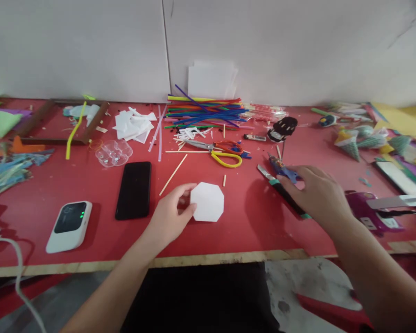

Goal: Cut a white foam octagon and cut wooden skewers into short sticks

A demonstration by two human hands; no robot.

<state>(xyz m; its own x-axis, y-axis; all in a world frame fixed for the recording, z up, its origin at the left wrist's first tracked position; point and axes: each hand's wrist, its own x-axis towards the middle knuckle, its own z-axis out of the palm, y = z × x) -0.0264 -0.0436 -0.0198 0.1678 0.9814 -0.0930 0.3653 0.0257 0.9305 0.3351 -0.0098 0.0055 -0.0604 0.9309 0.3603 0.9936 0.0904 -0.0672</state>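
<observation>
A white paper octagon (208,202) lies near the front of the red table, and my left hand (173,210) pinches its left edge between thumb and fingers. On the right, my right hand (314,194) has its thumb and fingers closed around blue-handled pliers (287,173), whose jaws point away from me. A utility knife (284,192) with a black and green handle lies just under that hand. Short wooden sticks (224,180) are scattered beyond the octagon. Scissors (225,155) with red and yellow handles rest farther back.
Left of centre are a black phone (133,190), a white device with a screen (70,226) and a clear plastic case (114,153). Coloured pipe cleaners (204,111) lie along the wall beside white paper scraps (135,125). A purple power strip (372,215) sits at the right.
</observation>
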